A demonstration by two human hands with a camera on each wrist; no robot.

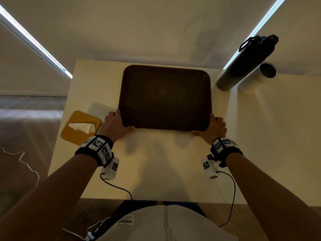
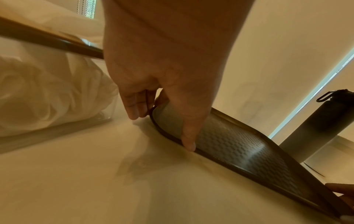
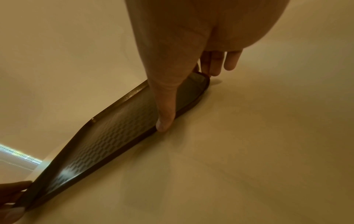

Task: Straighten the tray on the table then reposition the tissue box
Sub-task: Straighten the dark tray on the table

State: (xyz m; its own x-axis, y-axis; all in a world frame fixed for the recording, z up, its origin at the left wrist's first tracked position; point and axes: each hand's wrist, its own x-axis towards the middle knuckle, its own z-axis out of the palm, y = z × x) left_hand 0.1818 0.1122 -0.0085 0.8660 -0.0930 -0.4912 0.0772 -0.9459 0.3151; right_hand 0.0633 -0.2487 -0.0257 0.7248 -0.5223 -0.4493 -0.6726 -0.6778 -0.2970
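A dark brown tray (image 1: 165, 98) with a patterned floor lies flat on the cream table (image 1: 156, 162), its sides roughly square to the table's edges. My left hand (image 1: 116, 124) holds its near left corner: in the left wrist view the hand (image 2: 161, 130) has the thumb along the tray's (image 2: 239, 145) near rim and the fingers down its left side. My right hand (image 1: 212, 127) holds the near right corner the same way, seen up close (image 3: 189, 98) on the tray (image 3: 107, 144). The tissue box (image 1: 80, 126), with a yellow-brown lid and a white tissue sticking out, stands askew just left of my left hand (image 2: 47, 98).
A tall dark bottle (image 1: 243, 66) and a pale cup (image 1: 257, 77) stand at the table's far right, close to the tray's far right corner. The tissue box sits near the table's left edge. Cables hang from both wrist units over the near table.
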